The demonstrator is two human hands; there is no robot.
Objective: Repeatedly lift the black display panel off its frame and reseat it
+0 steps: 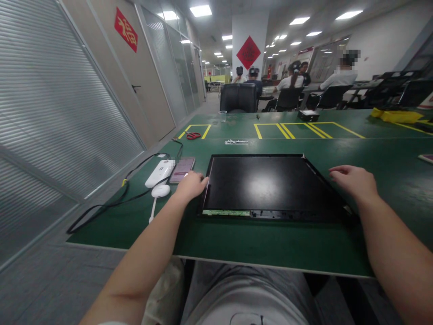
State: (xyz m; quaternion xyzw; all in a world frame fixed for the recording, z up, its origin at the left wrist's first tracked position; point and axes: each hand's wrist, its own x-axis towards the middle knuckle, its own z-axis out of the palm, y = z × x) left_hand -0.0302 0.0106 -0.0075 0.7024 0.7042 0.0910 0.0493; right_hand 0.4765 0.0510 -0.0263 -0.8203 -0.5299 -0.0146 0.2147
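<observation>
A flat LCD panel (267,180) with a black frame lies face up on the green table in front of me. A strip of green circuit board (226,213) shows along its near left edge. My left hand (191,185) is at the panel's left side, thumb tip close to the frame; whether it touches is unclear. Its fingers are loosely bent and partly hidden, with nothing seen in them. Off the panel's right side, my right hand (355,180) hovers apart from it, fingers loosely stretched and holding nothing. A smartphone (182,169) lies just beyond my left hand.
Left of the phone are a white device (160,173), a round white piece with a cable (160,191) and a black cord (101,206). Farther back are red-handled scissors (193,135), a clear cup (222,116), a black box (308,115) and yellow material (397,116). Several people sit beyond.
</observation>
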